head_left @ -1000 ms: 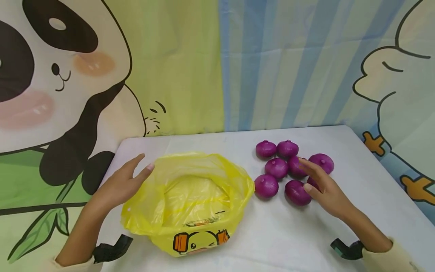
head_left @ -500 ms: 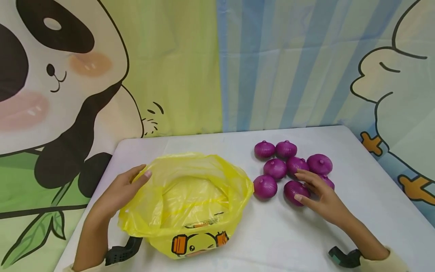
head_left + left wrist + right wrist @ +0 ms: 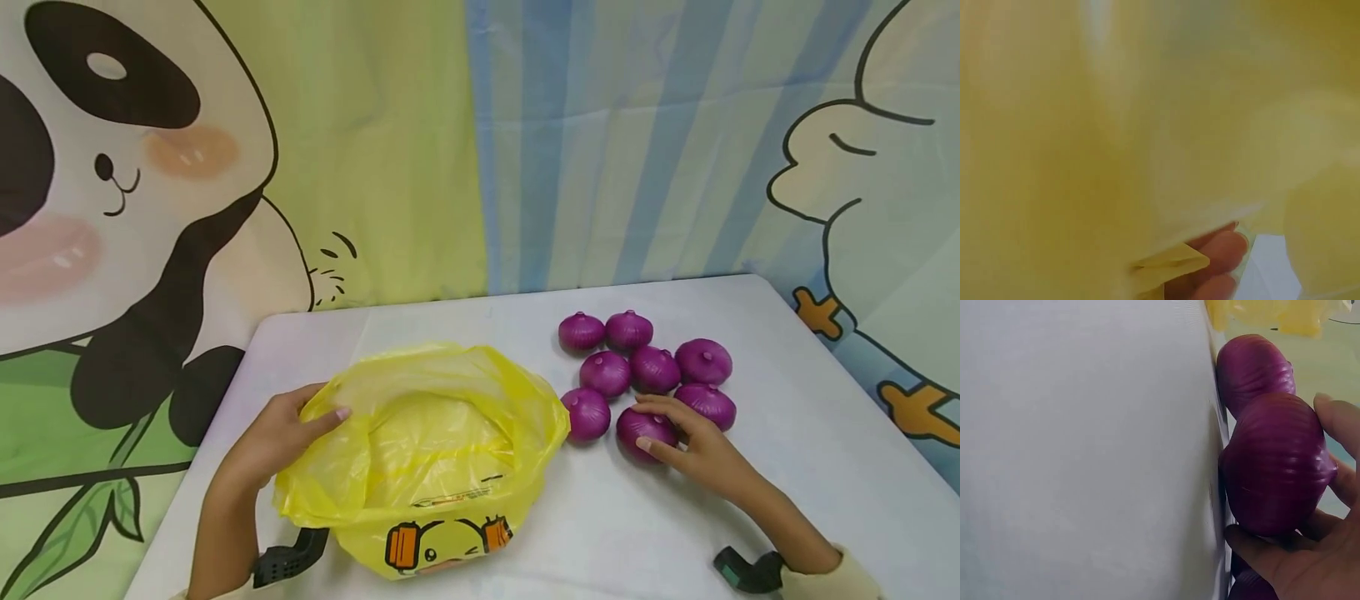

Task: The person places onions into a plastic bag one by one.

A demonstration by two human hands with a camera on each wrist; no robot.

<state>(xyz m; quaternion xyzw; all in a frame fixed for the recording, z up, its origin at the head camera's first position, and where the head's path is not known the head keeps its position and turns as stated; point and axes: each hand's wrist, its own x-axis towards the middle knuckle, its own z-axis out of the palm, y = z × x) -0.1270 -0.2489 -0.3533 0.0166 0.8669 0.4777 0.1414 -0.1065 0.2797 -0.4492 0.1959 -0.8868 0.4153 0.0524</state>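
Observation:
A yellow plastic bag (image 3: 442, 442) with a cartoon face on its front lies with its mouth wide on the table. My left hand (image 3: 281, 437) holds the bag's left rim, thumb over the inner side and fingers behind the film. Yellow film fills most of the left wrist view, with fingertips (image 3: 1222, 253) beside a fold. My right hand (image 3: 701, 446) grips the nearest red onion (image 3: 645, 432), its thumb and fingers on opposite sides. That onion (image 3: 1275, 465) looks still on the table. Several other red onions (image 3: 603, 373) lie behind and beside it.
White cloth covers the table (image 3: 600, 517). A printed curtain (image 3: 420, 167) with a panda (image 3: 187, 208) stands behind and to the left. The table's back edge runs just behind the farthest onions.
My right hand has come down and left onto the nearest onion and now grips it. My left hand has lowered onto the bag's rim, and the bag has shifted slightly right.

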